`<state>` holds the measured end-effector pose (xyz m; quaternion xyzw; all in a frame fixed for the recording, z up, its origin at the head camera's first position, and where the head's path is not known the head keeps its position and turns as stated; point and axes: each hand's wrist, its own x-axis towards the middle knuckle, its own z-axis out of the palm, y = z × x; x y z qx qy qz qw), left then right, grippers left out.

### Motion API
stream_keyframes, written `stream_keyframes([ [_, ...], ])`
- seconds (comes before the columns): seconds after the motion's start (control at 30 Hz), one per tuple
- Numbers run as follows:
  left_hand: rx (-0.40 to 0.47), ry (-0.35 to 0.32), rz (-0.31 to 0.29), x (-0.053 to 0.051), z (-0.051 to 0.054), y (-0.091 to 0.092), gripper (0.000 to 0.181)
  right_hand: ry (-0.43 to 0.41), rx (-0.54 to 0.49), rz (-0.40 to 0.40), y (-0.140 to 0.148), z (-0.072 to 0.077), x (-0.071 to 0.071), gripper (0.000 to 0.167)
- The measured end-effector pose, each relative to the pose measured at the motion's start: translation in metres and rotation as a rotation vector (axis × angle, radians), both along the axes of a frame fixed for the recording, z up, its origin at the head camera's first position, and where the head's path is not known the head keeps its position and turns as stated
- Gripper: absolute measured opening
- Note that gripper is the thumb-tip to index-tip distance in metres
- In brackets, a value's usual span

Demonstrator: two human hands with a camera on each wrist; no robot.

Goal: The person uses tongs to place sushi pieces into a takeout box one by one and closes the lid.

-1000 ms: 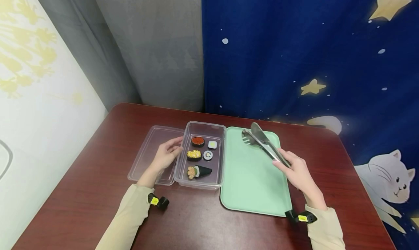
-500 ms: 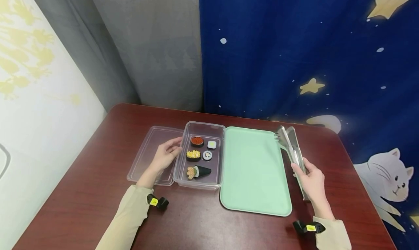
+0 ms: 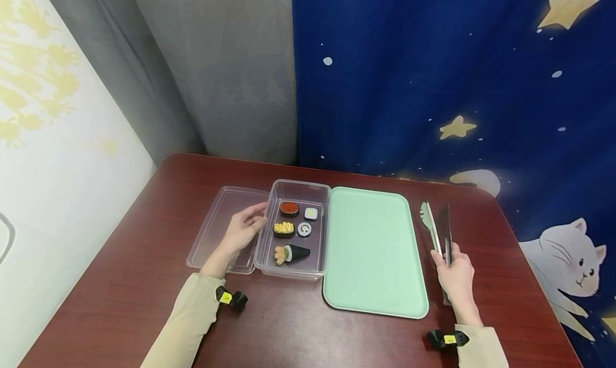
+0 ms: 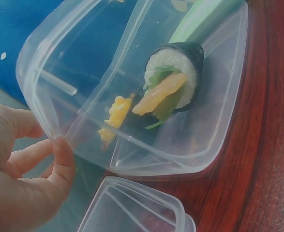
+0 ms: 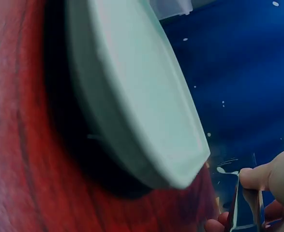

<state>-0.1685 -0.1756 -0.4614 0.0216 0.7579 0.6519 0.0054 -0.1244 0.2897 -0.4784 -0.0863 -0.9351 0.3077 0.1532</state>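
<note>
My left hand (image 3: 240, 231) pinches the left rim of a clear plastic box (image 3: 293, 275), which the left wrist view shows close up. Inside lie several toy sushi pieces: a red roe piece (image 3: 290, 208), a yellow corn-topped piece (image 3: 284, 229), a white square piece (image 3: 310, 213), a round roll (image 3: 304, 229) and a dark cone hand roll (image 3: 299, 252). Right of the green tray (image 3: 375, 250), my right hand (image 3: 457, 280) holds metal tongs (image 3: 447, 231), their ends apart and pointing to the far side. In the right wrist view, the thumb presses on the tongs (image 5: 255, 195).
A clear lid (image 3: 212, 245) lies left of the box, partly under my left arm. Box and tray stand side by side on the dark red table (image 3: 289, 325). A blue star-print curtain (image 3: 385, 79) and a grey curtain (image 3: 231, 79) hang behind the table's far edge.
My right hand has carried the tongs from above the tray to the right, past its edge and down beside it. The left hand and the sushi pieces stay where they were.
</note>
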Motion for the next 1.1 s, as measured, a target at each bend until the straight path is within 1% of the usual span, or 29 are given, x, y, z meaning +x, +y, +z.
stream_keyframes([
  [0.2, 0.004, 0.003, 0.001, 0.000, 0.000, 0.000, 0.045, -0.179, -0.051, -0.012, -0.002, -0.001, -0.002, 0.064],
  [0.3, 0.013, 0.001, 0.005, 0.000, 0.000, 0.001, 0.044, -0.205, -0.057, -0.021, -0.004, -0.002, -0.003, 0.065],
  [0.67, 0.000, 0.001, 0.011, 0.001, -0.001, 0.001, 0.043, -0.147, -0.049, -0.072, -0.016, -0.005, -0.004, 0.066],
  [0.8, 0.005, 0.002, 0.010, 0.001, -0.002, 0.001, 0.043, -0.137, -0.052, -0.069, -0.019, -0.005, -0.005, 0.066],
  [0.93, -0.004, -0.001, 0.007, 0.001, -0.002, 0.001, 0.043, -0.138, -0.082, -0.059, -0.020, -0.003, -0.004, 0.068],
  [1.03, -0.006, -0.001, 0.006, 0.001, -0.001, 0.001, 0.044, -0.105, -0.101, -0.059, -0.021, -0.002, -0.003, 0.071],
  [1.1, -0.003, 0.002, 0.008, 0.001, -0.001, 0.001, 0.044, -0.047, -0.099, -0.057, -0.021, -0.002, -0.003, 0.071],
])
